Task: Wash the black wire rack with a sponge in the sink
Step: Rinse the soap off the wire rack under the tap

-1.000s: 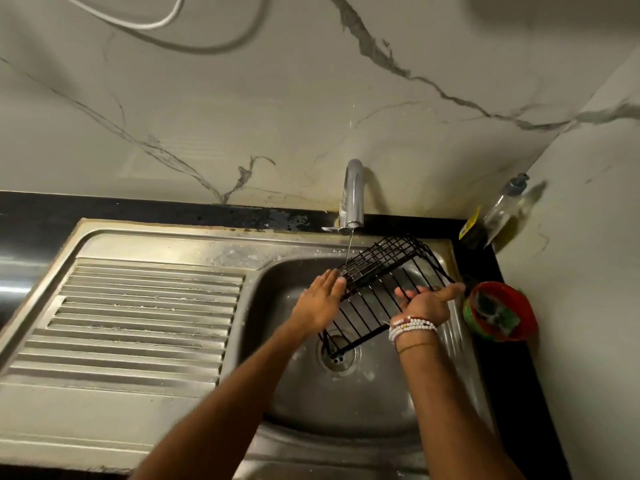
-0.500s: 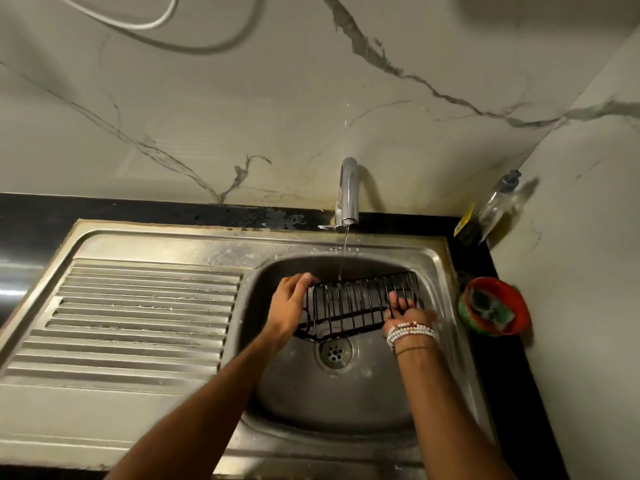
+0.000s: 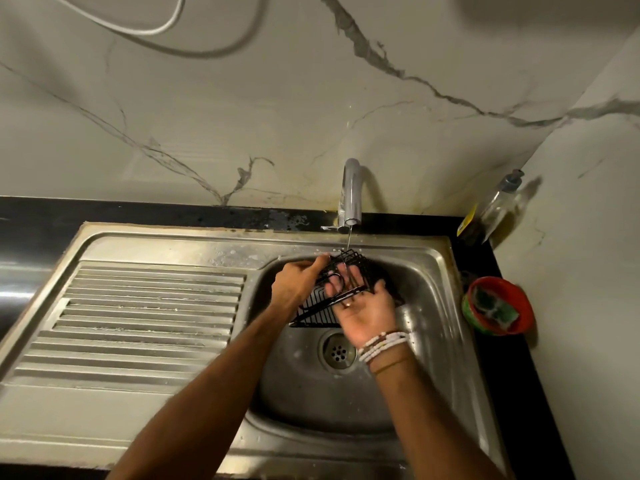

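The black wire rack [image 3: 318, 308] is tilted over the steel sink [image 3: 429, 306] basin, its upper corner under a thin stream from the tap [image 3: 350, 192]. My left hand [image 3: 294, 284] grips the rack's left side. My right hand [image 3: 367, 308], palm up with beaded bracelets at the wrist, supports the rack from the front, fingers spread across its wires. A green sponge [image 3: 493, 308] lies in a red bowl [image 3: 523, 306] on the counter right of the sink; neither hand touches it.
A ribbed steel draining board [image 3: 145, 323] lies left of the basin. The drain [image 3: 337, 351] sits below the rack. A clear soap bottle [image 3: 495, 209] leans in the back right corner. Marble walls close in behind and on the right.
The rack has turned from lying wide across the basin to standing on a corner under the tap. My right hand rolled palm up beneath it and my left hand shifted up its side.
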